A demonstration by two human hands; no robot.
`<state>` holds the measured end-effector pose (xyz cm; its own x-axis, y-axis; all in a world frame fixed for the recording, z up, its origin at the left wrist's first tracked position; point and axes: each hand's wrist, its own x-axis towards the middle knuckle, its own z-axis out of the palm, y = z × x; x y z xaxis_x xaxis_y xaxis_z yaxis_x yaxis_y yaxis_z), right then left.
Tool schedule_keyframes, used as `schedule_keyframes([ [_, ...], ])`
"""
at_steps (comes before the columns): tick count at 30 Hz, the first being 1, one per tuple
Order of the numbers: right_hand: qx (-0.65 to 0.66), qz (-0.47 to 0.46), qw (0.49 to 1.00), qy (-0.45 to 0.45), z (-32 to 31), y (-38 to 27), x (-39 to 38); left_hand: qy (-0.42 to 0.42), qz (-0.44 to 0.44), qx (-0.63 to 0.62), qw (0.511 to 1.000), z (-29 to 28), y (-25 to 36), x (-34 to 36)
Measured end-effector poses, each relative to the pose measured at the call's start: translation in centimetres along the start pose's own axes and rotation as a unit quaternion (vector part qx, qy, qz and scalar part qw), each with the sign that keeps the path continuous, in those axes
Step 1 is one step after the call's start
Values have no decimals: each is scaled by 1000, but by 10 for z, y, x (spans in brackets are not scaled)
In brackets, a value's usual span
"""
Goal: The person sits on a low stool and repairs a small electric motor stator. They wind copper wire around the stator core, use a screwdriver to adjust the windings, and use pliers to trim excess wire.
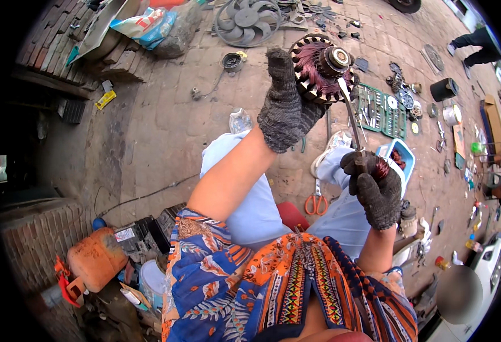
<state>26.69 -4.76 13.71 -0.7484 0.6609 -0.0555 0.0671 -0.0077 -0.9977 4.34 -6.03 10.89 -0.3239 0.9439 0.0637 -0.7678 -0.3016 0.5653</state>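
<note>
My left hand (287,111), in a dark grey knitted glove, grips a motor armature (310,62) with dark red copper windings and a metal bearing at its end. The thumb stands up beside the rim; the other fingers are partly hidden behind it. Gloved alike, my right hand (378,191) closes round what looks like a screwdriver (352,117), long and slim with a pale flat tip. That tip overlaps the armature's edge beside the bearing; actual contact cannot be told. Reddish copper wire (381,167) shows at the right fingers.
Orange-handled scissors (316,204) lie between my legs. To the right are a blue tub (411,162) with copper wire and a green socket set case (395,121). A fan (247,21) lies ahead; an orange can (96,257) stands left. A person's legs (478,45) show far right.
</note>
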Motion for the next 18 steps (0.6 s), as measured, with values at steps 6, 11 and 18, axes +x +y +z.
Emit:
schedule_keyframes([
  [6,-44,25,999,0,-3,-4,-3,-31,19,1,999,3,1,1],
  [11,-81,33,996,2,-5,-2,-3,3,16,-88,996,-8,-1,1],
  [18,-86,89,992,-11,-9,-13,0,2,13,-60,998,-10,2,1],
])
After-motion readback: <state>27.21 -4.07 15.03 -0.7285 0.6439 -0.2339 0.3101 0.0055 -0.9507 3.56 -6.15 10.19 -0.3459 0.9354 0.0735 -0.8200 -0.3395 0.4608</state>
